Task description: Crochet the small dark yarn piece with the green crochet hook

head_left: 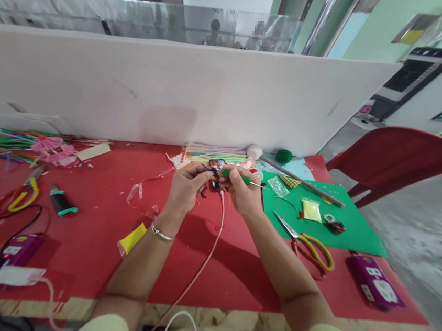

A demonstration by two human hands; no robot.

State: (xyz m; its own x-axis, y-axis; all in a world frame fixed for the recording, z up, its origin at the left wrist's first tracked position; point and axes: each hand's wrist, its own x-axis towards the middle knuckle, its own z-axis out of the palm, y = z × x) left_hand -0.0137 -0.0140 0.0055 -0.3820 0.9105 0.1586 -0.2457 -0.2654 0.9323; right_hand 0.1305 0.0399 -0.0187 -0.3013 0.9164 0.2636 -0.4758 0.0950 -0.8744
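Both my hands are raised over the middle of the red table. My left hand (pixel 187 188), with a bracelet at the wrist, pinches a small dark piece (pixel 214 173) whose kind is too small to make out. Held in the closed fingers of my right hand (pixel 246 195) is a green-handled tool (pixel 243 177) with a thin metal shaft pointing right. The fingertips of both hands nearly meet at the dark piece. Just behind them lies a phone (pixel 217 164), partly hidden, with a pink cable (pixel 221 218) running toward me.
On the green sheet (pixel 355 237) lie scissors (pixel 310 248), a yellow packet (pixel 311 210) and a long rod (pixel 306 184). At left are pliers (pixel 29 187), a cutter (pixel 61 201) and a purple power strip (pixel 22 250). A white partition (pixel 96 78) borders the back; a red chair (pixel 399 158) stands right.
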